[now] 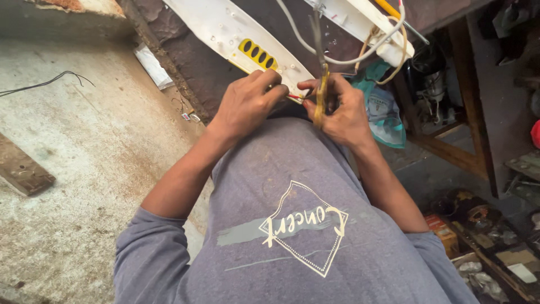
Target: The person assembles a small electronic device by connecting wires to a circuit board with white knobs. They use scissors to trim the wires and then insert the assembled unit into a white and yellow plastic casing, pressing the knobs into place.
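While the person bends over the bench, things stand so:
Floor, left: a black wire (48, 83) lies on bare concrete, well apart from the hands.
Left hand (247, 104): clenched, fingertips pinching thin red wires (295, 97) at the near edge of the white panel (225, 28).
Panel: tilted, with a yellow slotted plate (258, 54) just beyond the left hand.
Right hand (340, 110): grasping yellow-handled pliers (321, 93), which point away, jaws touching the wires.
Far right: a white cable (360, 56) loops over a white block; a teal bag (385, 112) sits beside the right hand.
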